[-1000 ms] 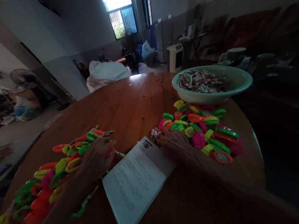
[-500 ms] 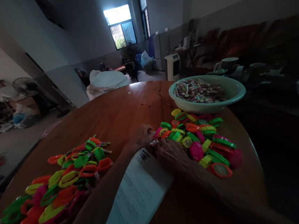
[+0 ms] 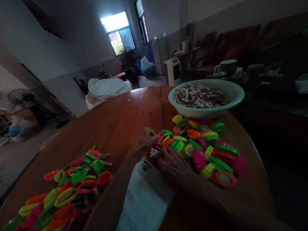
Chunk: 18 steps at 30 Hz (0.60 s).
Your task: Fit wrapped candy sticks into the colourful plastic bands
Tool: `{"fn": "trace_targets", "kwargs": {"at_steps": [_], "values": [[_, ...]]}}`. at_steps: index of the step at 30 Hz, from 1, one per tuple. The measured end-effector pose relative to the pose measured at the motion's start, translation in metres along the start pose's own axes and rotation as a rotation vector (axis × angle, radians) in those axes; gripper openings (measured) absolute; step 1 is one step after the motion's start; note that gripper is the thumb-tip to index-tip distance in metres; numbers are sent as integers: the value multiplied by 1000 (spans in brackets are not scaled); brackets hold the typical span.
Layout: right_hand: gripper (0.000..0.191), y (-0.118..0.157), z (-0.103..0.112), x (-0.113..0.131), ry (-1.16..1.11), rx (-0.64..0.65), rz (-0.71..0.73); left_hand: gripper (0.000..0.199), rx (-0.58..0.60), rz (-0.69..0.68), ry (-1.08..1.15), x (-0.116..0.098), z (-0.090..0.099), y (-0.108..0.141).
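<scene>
My left hand [image 3: 147, 138] is closed, its fingertips pinched at a yellow toy watch [image 3: 163, 139] on the edge of a bright pile. Just below it my right hand [image 3: 173, 163] curls its fingers against some candy in printed wrappers [image 3: 154, 152]; the exact grip is partly hidden. Neon toy watches [image 3: 199, 159] in green, orange, pink and yellow lie heaped to the right of both hands. Beneath my forearms is a white printed carton [image 3: 139, 206] with a barcode. Another heap of toy watches [image 3: 65, 197], some with wrapped candy attached, spreads over the left side.
A pale green basin [image 3: 236, 100] of wrapped candy sticks [image 3: 198, 96] stands at the right rear of the round wooden table [image 3: 140, 109]. Beyond the table are a white covered bundle [image 3: 107, 87] and an air cooler [image 3: 173, 72]. A cup [image 3: 227, 66] stands farther right.
The view has shifted slightly, so most things sit a little farther left. A yellow watch loop now shows at my left fingertips, and the wrapped candy shows more clearly between my hands.
</scene>
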State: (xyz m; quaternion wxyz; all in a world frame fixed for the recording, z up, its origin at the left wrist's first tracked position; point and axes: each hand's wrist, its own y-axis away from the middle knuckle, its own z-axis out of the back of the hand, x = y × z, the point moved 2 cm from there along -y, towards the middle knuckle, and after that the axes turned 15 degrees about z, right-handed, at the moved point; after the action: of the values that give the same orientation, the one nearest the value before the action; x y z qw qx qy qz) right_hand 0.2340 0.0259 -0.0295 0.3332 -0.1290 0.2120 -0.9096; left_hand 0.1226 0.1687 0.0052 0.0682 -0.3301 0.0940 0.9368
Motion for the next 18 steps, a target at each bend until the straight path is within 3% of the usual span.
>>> {"fn": "trace_targets", "kwargs": {"at_steps": [5, 10, 12, 15, 18], "values": [[36, -1, 11, 6, -12, 58, 17, 26, -113, 76, 159, 19, 24, 18], [29, -1, 15, 7, -95, 81, 51, 16, -151, 164, 328, 34, 33, 61], [25, -2, 16, 10, -125, 75, 82, 33, -162, 172, 385, 40, 33, 81], [22, -3, 15, 18, -108, 130, 123, 59, -191, 117, 353, 49, 33, 108], [23, -3, 11, 28, -20, 210, 153, 42, -253, 55, 230, 58, 35, 127]]}}
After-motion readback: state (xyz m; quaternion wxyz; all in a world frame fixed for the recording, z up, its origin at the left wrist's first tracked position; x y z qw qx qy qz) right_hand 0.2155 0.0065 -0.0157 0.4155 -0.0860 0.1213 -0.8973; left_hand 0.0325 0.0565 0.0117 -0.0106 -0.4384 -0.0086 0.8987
